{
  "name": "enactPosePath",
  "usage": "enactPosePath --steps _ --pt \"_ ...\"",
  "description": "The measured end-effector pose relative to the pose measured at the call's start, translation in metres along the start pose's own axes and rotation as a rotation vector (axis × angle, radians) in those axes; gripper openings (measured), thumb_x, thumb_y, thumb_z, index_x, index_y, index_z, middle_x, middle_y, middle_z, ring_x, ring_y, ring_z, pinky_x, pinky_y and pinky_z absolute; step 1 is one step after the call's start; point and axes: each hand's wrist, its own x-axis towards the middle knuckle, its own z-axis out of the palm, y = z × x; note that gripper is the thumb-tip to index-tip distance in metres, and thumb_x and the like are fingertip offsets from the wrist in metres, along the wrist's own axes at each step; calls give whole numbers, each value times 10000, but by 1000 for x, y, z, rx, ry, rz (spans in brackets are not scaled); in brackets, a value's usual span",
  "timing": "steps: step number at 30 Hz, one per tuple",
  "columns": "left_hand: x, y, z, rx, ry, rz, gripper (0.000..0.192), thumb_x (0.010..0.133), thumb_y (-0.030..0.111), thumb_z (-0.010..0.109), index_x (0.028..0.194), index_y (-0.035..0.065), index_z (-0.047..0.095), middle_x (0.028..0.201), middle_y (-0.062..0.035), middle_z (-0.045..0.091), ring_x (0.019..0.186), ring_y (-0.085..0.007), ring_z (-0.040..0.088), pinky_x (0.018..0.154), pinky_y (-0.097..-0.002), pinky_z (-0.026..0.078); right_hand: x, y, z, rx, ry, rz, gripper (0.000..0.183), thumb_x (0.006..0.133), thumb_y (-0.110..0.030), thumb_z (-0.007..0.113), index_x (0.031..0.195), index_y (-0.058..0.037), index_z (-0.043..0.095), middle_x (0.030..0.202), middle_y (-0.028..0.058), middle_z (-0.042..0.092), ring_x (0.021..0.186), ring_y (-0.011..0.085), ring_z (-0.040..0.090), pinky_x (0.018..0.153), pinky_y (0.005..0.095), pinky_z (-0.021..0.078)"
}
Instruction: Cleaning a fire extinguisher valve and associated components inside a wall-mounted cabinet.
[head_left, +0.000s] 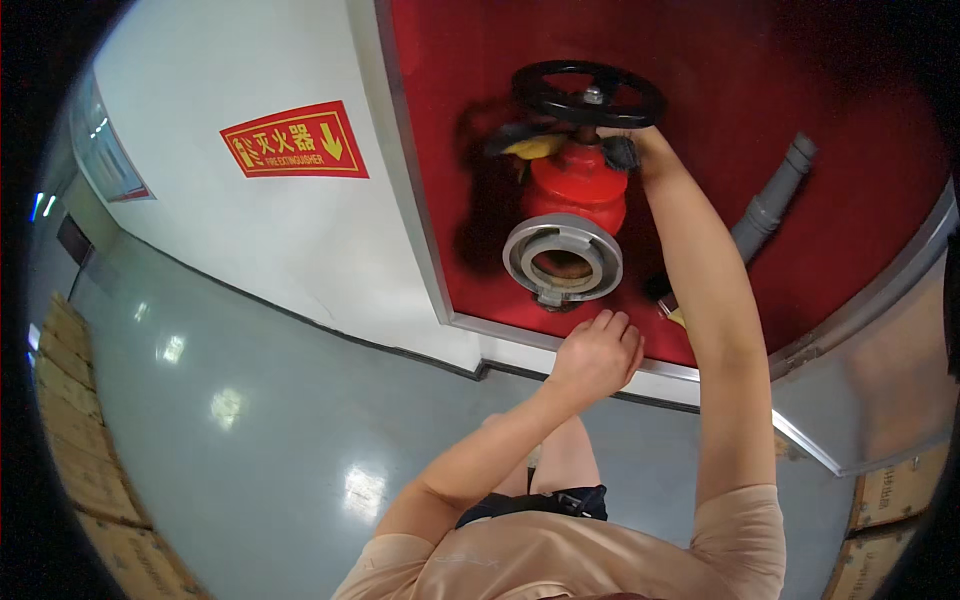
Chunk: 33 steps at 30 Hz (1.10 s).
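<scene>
A red fire hydrant valve (574, 180) stands inside a red-backed cabinet, with a black handwheel (589, 94) on top and a silver metal hose coupling (562, 259) facing out. My right hand (634, 142) reaches in behind the valve, just under the handwheel; most of its fingers are hidden. A dark and yellow cloth or brush-like thing (532, 144) shows at the valve's neck, blurred; whether my right hand holds it cannot be told. Below the coupling, near the cabinet's lower edge, my left hand (598, 354) has its fingers curled, and its palm side is hidden.
A grey hose nozzle or pipe (769, 199) leans inside the cabinet at the right. The metal frame (502, 330) edges the opening, and its door (862, 375) stands open. A fire extinguisher sign (296, 141) is on the white wall. Cardboard boxes (112, 480) line the left floor.
</scene>
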Motion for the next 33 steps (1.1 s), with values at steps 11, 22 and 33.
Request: enactPosePath --steps 11,22,33 --pt "-2 -4 -2 -14 27 -24 145 730 165 596 636 60 563 679 -57 500 692 -208 538 543 -312 465 -76 -3 37 524 429 102 368 903 -297 480 1185 -64 516 904 3 559 757 97 513 685 257 426" --pt "-4 -3 -1 -12 23 -35 141 730 164 593 634 65 566 676 -51 512 684 -199 536 538 -300 458 -118 -46 53 -339 326 -92 634 736 -202 688 1256 29 408 1165 160 535 1061 216 518 934 310 379" --pt "-2 -2 -3 -1 19 -17 155 735 166 592 626 62 558 677 -54 505 688 -200 537 533 -310 458 -114 20 55 -79 475 -405 589 776 -198 647 1263 19 397 1224 173 488 1116 215 472 956 308 344"
